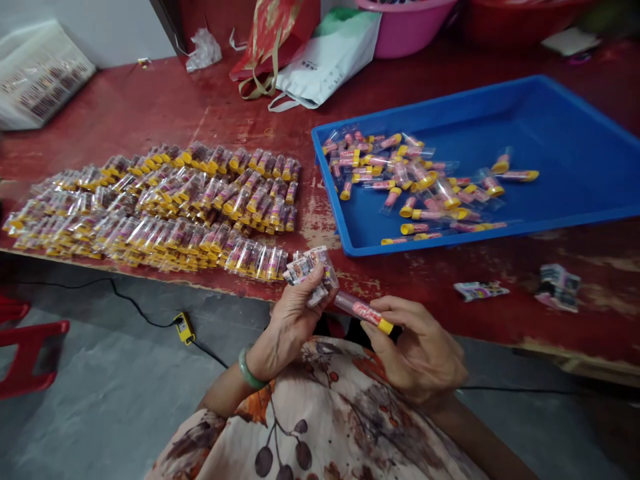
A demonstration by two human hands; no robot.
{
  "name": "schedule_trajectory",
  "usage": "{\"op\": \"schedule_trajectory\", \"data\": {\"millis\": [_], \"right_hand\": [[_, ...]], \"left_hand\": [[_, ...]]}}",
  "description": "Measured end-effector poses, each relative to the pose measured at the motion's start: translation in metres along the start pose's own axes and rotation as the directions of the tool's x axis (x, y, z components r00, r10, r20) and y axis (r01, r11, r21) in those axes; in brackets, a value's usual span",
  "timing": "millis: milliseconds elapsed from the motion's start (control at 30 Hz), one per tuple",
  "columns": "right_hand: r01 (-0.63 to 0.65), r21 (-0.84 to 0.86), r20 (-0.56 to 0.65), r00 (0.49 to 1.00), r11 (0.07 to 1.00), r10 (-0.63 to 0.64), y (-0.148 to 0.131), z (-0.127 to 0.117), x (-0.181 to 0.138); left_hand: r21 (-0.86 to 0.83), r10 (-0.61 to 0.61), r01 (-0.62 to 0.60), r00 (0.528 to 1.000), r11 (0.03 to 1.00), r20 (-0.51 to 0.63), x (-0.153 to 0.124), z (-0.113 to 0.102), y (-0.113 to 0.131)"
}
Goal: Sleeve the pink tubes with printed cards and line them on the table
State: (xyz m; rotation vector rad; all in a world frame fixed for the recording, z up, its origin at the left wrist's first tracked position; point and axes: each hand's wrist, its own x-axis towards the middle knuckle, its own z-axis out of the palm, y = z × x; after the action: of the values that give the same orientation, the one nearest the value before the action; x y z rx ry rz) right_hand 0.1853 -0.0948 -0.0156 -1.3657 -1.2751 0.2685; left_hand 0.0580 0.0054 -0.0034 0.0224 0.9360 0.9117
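My left hand [295,313] is closed around a small bunch of printed wrappers [311,272], pinned under the thumb. Between the thumb and fingers of my right hand [417,347] is a clear tube with a yellow cap and a pink-red label [363,309]. The tube tilts, its capped end in my right fingers and its clear end against the wrappers. Both hands are over the table's front edge. Beyond them a blue tray [360,250] holds many similar loose yellow-capped tubes [425,177].
Rows of bundled yellow-capped tubes [200,200] are stacked on the red table [165,100] at left. Two crumpled packets [481,291] lie near the front edge at right. Bags [330,60] and a pink basin [407,30] stand behind. A red stool [30,350] is on the floor.
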Motion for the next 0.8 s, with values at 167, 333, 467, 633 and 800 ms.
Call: {"op": "schedule_trajectory", "data": {"millis": [167,333,467,633,800], "right_hand": [[-0.609,0.257,0.258,0.792,0.75,0.554,-0.011,0.003,0.013],[-0.858,0.373,0.502,0.506,0.352,0.701,-0.005,0.012,0.024],[-0.864,0.325,0.472,0.5,0.384,0.726,0.002,0.011,0.029],[-0.859,0.244,0.508,0.508,0.45,0.695,0.008,0.001,0.043],[-0.719,0.264,0.305,0.694,0.643,0.652,0.008,-0.022,0.037]], "left_hand": [[0.069,0.017,-0.022,0.997,0.997,0.07,-0.009,0.004,-0.008],[0.207,-0.06,0.035,0.992,0.978,0.114,-0.017,-0.001,-0.02],[0.289,-0.058,0.022,0.992,0.957,0.115,-0.019,-0.003,-0.021],[0.368,-0.001,-0.049,0.991,0.928,0.134,-0.014,-0.001,-0.013],[0.254,0.043,-0.061,0.996,0.965,0.073,-0.008,0.002,-0.008]]}}
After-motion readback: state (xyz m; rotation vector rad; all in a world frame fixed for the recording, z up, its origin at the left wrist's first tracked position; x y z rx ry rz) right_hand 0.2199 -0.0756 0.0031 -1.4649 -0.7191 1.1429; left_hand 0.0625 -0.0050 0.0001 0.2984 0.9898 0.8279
